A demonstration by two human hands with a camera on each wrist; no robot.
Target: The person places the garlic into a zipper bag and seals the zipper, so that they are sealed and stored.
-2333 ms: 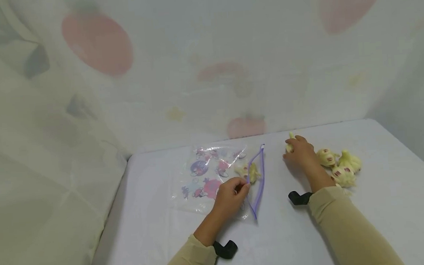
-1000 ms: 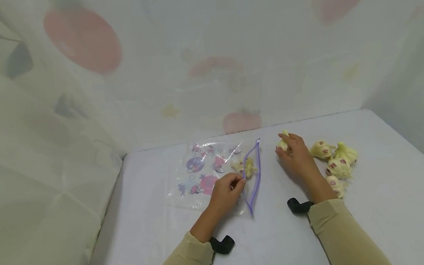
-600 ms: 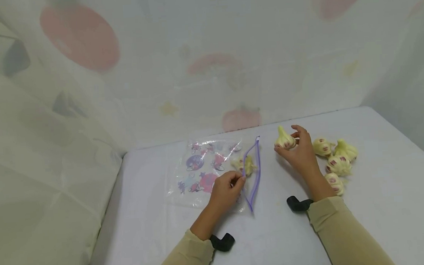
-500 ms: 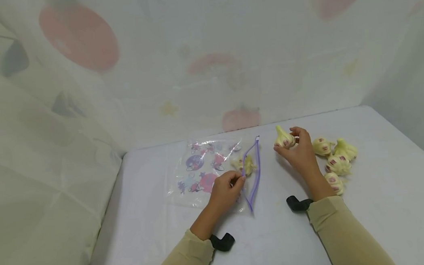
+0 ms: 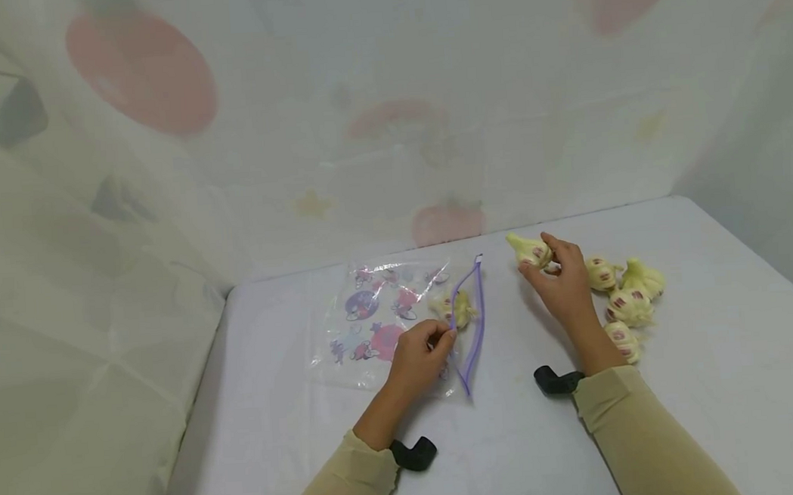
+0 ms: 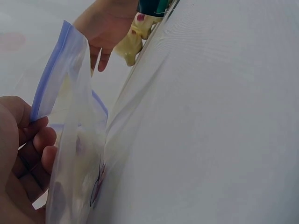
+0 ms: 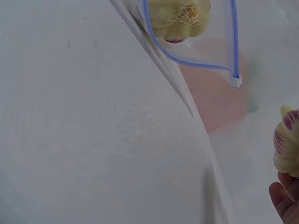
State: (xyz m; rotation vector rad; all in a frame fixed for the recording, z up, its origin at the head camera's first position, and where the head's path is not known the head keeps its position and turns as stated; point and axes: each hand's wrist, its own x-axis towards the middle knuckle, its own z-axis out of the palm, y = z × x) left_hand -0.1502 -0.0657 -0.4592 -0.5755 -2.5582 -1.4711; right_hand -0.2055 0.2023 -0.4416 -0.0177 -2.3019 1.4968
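Observation:
My left hand (image 5: 420, 356) pinches the near lip of a clear zip bag (image 5: 348, 349) printed with pink and purple pictures. The bag lies on the table, its purple-edged mouth spread apart and facing right. Just inside that mouth sits one garlic bulb (image 5: 463, 308), its roots showing in the right wrist view. Right of the bag, my right hand (image 5: 565, 279) holds another garlic bulb (image 5: 530, 250) between thumb and fingers, its stem tilted to the upper left. The left wrist view has my thumb and finger on the purple zip strip (image 6: 46, 79).
Several more garlic bulbs (image 5: 630, 307) lie in a cluster beside my right wrist. A white slider (image 5: 478, 258) sits at the far end of the bag's zip. Behind the white table (image 5: 279, 451) hangs a pale cloth (image 5: 280, 133) with fruit prints.
My right hand has lifted a garlic bulb at the table's back and turned it, so its stem now leans left instead of upright. My left hand keeps its pinch on the bag.

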